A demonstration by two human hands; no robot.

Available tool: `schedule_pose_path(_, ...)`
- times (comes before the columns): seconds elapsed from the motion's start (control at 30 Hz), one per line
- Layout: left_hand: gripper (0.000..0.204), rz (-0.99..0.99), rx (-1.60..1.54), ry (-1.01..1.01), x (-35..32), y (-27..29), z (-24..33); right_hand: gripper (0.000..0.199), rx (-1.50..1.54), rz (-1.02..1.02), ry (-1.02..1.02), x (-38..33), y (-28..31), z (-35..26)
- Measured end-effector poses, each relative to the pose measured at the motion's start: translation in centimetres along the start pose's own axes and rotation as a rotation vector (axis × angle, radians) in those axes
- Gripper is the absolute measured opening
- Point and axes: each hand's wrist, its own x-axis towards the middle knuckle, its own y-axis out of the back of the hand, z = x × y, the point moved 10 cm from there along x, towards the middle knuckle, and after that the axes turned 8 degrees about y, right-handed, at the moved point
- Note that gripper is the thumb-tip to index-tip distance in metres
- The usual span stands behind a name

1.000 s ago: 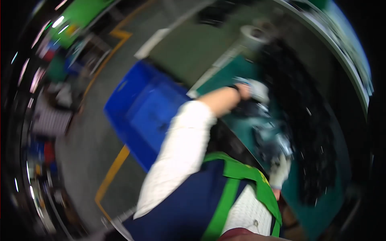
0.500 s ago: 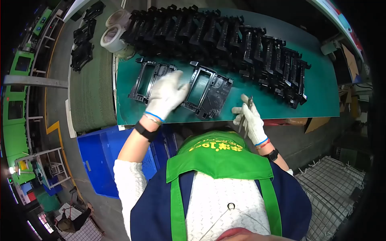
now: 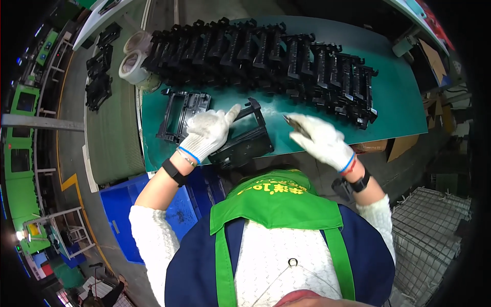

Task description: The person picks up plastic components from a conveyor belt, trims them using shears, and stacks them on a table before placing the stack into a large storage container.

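Note:
My left hand (image 3: pixel 209 129), in a white knit glove, grips the left side of a black plastic frame (image 3: pixel 250 146) with a rectangular opening. The frame is tilted at the front edge of the green table (image 3: pixel 391 120), and part of it lies hidden under the hand. Another black frame (image 3: pixel 174 116) rests flat just left of that hand. My gloved right hand (image 3: pixel 321 139) is closed round a slim metal hand tool (image 3: pixel 290 122), whose pointed tip faces the held frame without touching it. The glove covers most of the tool, so its exact kind is unclear.
A long row of upright black frames (image 3: pixel 255 53) fills the table's far side. Tape rolls (image 3: pixel 134 66) stand at its left end. Further left, several black parts (image 3: pixel 98 92) lie on a green conveyor belt (image 3: pixel 115 138). Below are a blue bin (image 3: pixel 120 215) and, right, a wire cage (image 3: pixel 429 230).
The right-hand one of the two flat frames has been taken hold of by my left hand and tipped up. My right hand has turned its tool toward the frame.

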Motion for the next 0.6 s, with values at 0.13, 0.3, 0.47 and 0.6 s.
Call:
schedule_pose_path(0.13,0.054,0.03,0.059,-0.159,-0.1,2.7,1.9,0.047,-0.276,-0.083,0.194,4.8,2.9,-2.6)
schedule_pose_path(0.3,0.054,0.022,0.135,-0.242,-0.9,4.1,2.6,0.042,-0.417,-0.351,0.275,7.5,2.0,-4.8)
schedule_pose_path(0.47,0.056,-0.002,0.157,-0.268,-0.9,4.4,3.1,0.039,-0.431,-0.411,0.372,8.3,0.9,-4.8)
schedule_pose_path(0.6,0.057,0.019,0.118,-0.302,-0.4,4.2,3.3,0.026,-0.508,-0.425,0.448,9.0,1.2,-4.8)
